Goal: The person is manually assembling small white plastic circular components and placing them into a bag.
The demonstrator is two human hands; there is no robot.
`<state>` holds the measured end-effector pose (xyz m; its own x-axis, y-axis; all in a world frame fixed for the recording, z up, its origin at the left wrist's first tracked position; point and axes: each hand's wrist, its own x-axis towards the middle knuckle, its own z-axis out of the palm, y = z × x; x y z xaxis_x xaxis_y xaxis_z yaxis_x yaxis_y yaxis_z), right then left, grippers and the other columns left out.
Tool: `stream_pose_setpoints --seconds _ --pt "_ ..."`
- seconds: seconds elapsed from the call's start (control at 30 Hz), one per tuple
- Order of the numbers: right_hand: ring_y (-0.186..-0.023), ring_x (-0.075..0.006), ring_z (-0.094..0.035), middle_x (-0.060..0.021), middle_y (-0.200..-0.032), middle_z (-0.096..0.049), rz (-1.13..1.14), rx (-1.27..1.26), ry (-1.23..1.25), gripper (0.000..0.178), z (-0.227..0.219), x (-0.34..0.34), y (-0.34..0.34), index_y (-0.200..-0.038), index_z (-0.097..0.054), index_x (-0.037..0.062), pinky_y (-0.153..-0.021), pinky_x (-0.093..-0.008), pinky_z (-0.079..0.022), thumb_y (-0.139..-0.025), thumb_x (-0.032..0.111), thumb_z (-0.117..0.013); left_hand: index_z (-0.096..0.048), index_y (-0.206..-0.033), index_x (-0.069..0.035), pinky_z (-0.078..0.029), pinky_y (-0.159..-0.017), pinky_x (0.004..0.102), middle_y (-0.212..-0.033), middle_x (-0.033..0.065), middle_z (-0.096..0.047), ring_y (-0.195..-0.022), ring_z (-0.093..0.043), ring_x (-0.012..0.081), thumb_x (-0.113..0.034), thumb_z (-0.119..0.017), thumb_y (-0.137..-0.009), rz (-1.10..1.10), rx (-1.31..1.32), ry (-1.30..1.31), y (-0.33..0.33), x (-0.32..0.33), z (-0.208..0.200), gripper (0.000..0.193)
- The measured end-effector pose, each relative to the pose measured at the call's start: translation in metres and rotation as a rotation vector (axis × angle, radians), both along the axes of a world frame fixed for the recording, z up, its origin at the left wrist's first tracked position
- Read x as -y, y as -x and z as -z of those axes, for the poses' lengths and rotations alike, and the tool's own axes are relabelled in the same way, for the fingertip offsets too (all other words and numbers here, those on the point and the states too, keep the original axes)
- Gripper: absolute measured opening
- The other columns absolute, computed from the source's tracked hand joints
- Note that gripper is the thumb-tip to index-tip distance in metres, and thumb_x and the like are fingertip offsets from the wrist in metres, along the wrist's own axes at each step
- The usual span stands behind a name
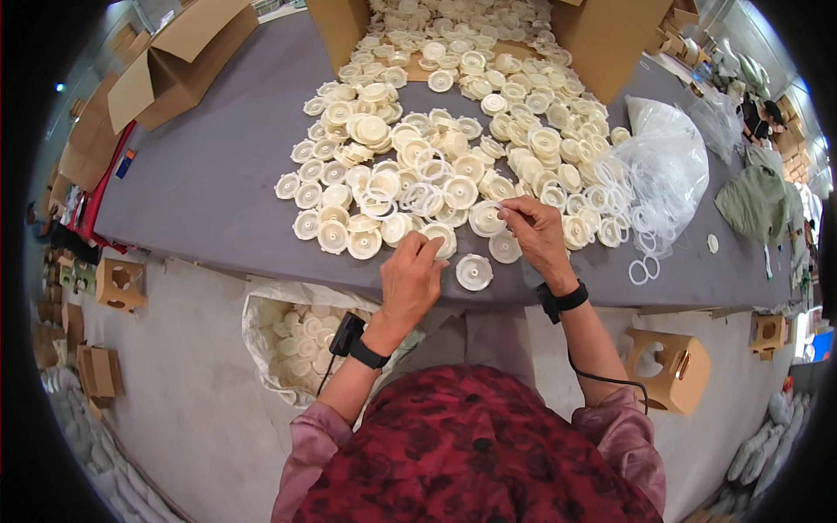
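1. I see a left hand (pixel 410 277) at one pale lid (pixel 443 238). The thumb and finger are at its edge, but I can't tell if they pinch it or just touch it.
2. The right hand (pixel 537 234) has its thumb and finger pressed together. They seem to pinch a thin ring (pixel 494 205), just over another lid.
3. One lid (pixel 474 272) sits alone at the front of the table (pixel 200 113), between the hands and nearer the person.
4. A big heap (pixel 370 131) of lids is left, going back into a box (pixel 602 52). Lots of rings spill from a clear bag (pixel 676 144).
5. The sack (pixel 263 327) below has many lids, maybe done ones. I can't see if they have rings. My guess: lots of work is left.
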<state>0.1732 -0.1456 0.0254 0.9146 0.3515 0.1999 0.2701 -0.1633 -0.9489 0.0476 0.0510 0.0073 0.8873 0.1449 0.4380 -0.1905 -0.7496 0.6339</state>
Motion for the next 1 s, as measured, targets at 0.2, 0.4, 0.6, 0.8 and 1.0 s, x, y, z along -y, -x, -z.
stream_pose_setpoints --seconds 0.2,0.4,0.6,0.8,1.0 --pt "-0.064 -0.0021 -0.054 0.0008 -0.077 -0.068 0.013 -0.256 -0.214 0.010 0.007 0.025 0.017 -0.095 -0.073 0.0009 -0.053 -0.0176 -0.042 -0.089 0.007 -0.067 -0.065 -0.094 -0.005 -0.048 -0.063 0.0392 -0.090 0.0077 -0.056 -0.082 -0.059 0.0265 -0.008 -0.078 -0.069 0.024 -0.017 -0.367 -0.012 0.005 0.014 0.028" --pt "-0.062 -0.0048 -0.055 -0.0043 -0.081 -0.069 -0.002 -0.376 -0.395 0.013 0.018 0.039 0.026 -0.097 -0.070 -0.0016 -0.055 -0.0189 -0.043 -0.091 0.009 -0.068 -0.066 -0.085 -0.006 -0.047 -0.061 0.0322 -0.078 0.0059 -0.057 -0.071 -0.059 0.0230 -0.003 -0.074 -0.072 0.013 0.137 -0.098 -0.023 0.001 0.010 0.016" --pt "-0.063 -0.0043 -0.055 -0.0032 -0.080 -0.069 0.003 -0.389 -0.437 0.010 0.022 0.036 0.029 -0.095 -0.070 -0.0003 -0.056 -0.0189 -0.044 -0.091 0.009 -0.068 -0.068 -0.086 -0.002 -0.041 -0.056 0.0230 -0.079 -0.0008 -0.063 -0.064 -0.052 0.0062 -0.007 -0.072 -0.082 -0.044 -0.008 0.621 -0.033 -0.012 -0.005 0.008" --pt "-0.065 -0.0056 -0.054 -0.0028 -0.081 -0.066 -0.094 -0.370 -0.527 0.011 0.006 0.026 0.039 -0.096 -0.071 -0.0015 -0.057 -0.0203 -0.044 -0.089 0.007 -0.070 -0.068 -0.093 -0.003 -0.039 -0.055 0.0197 -0.082 -0.0001 -0.066 -0.066 -0.056 0.0052 -0.010 -0.071 -0.089 0.068 -0.224 1.155 -0.027 -0.011 -0.020 0.009" --pt "-0.067 -0.0052 -0.054 0.0002 -0.081 -0.064 -0.144 -0.283 -0.425 0.009 -0.018 -0.004 0.059 -0.095 -0.071 -0.0019 -0.058 -0.0202 -0.044 -0.088 0.004 -0.070 -0.063 -0.107 -0.001 -0.046 -0.063 0.0201 -0.084 0.0018 -0.066 -0.071 -0.059 0.0069 -0.012 -0.066 -0.094 0.318 -0.358 1.402 -0.004 0.005 -0.017 0.018"
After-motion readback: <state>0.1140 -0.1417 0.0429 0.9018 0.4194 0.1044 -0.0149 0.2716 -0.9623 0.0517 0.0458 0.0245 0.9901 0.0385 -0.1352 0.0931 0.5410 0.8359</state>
